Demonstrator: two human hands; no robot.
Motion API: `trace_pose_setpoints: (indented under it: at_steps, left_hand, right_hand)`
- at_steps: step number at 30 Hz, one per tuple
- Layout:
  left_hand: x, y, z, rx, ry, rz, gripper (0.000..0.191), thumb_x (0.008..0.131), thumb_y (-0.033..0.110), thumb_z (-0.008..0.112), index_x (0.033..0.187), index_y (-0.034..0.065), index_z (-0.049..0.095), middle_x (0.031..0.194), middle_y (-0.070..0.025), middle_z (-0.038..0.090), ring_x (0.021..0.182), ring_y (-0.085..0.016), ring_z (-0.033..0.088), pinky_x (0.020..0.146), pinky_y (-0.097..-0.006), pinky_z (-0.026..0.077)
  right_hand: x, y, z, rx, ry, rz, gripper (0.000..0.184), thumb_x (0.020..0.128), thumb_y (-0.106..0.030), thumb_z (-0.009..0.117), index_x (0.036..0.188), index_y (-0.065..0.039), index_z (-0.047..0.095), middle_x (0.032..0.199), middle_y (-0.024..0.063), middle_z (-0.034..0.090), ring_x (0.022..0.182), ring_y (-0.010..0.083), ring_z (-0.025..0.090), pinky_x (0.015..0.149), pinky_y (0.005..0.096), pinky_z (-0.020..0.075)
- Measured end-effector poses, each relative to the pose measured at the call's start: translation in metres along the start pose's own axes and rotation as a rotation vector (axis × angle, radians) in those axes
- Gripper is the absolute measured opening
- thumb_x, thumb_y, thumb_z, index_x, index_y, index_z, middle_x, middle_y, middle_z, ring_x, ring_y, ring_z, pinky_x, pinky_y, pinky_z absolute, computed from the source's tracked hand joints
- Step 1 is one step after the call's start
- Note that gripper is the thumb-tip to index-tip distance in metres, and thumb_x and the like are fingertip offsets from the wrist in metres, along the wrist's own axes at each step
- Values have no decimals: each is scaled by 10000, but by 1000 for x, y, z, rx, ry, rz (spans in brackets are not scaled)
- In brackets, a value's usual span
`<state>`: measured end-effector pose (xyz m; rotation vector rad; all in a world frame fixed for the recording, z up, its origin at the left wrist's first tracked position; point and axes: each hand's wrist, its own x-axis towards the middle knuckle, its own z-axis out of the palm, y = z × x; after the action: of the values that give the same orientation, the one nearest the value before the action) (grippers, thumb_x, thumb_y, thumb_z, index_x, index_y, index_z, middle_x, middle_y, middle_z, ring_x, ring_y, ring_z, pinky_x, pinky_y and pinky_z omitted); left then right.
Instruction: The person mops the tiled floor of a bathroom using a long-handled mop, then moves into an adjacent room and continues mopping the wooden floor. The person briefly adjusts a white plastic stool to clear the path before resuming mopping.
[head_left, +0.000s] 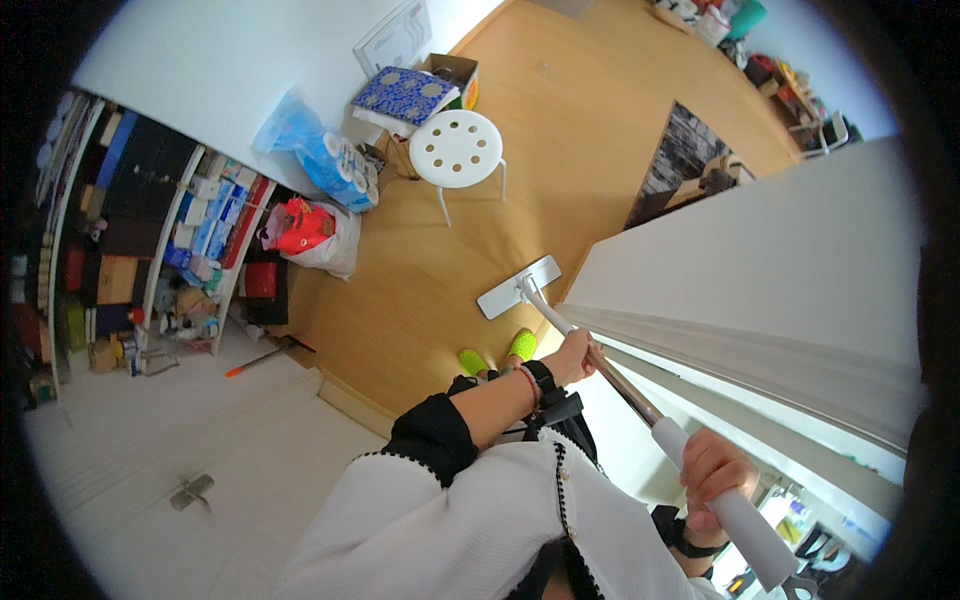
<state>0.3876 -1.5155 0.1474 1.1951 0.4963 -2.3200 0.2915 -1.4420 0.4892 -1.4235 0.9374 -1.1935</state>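
Note:
A flat mop slants across the view, its white rectangular head (519, 287) resting on the wooden floor (420, 300). My left hand (574, 358) is wrapped around the lower part of the mop pole (628, 391), with a dark band on the wrist. Higher up, my right hand (716, 472) grips the white handle sleeve (754, 540). The mop head lies just ahead of my bright green shoes (523, 344), close to the base of the white wall or door panel (750, 262) on the right.
A white round stool (456, 149) stands ahead, near a cardboard box (457, 71) and wrapped paper rolls (341, 169). Filled bags (322, 236) sit beside a loaded shelf (161, 225) at left. A dark patterned mat (675, 161) lies ahead right. A door handle (193, 491) shows lower left.

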Motion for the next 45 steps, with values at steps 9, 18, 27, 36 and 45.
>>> trace_pose_setpoints:
  at_steps: [9,18,27,36,45]
  left_hand:
    - [30,15,-22,342,148,203,124,871,141,511,829,82,410,665,-45,444,522,-149,414,424,-298,320]
    - [2,53,-49,452,5,-45,122,921,139,488,840,77,421,751,-50,481,673,-160,469,602,-290,429]
    - [-63,64,-124,589,-36,-104,46,902,62,438,920,30,411,825,-96,487,772,-207,554,737,-372,511]
    - [-99,-11,-179,765,64,-394,81,890,101,474,921,32,445,829,-83,520,757,-227,605,697,-348,543]
    - [-109,-67,-201,828,175,-448,81,897,131,435,893,51,445,818,-77,522,761,-197,600,726,-339,519]
  right_hand:
    - [-14,15,-31,-73,-200,109,333,587,-111,837,629,-131,507,767,51,666,740,222,617,705,347,414]
    - [-44,-3,32,-215,173,79,259,632,-245,820,615,-91,613,719,83,660,854,298,635,868,453,406]
    - [-84,-11,186,-76,435,-113,373,599,-162,810,468,-91,468,437,29,477,399,192,483,507,316,406]
    - [-158,-51,229,-73,420,-66,278,598,-114,772,486,-105,517,455,2,505,406,162,505,539,289,429]
    - [-213,-85,286,-43,1245,-308,240,679,-277,803,782,-91,691,752,71,676,650,201,635,648,335,486]
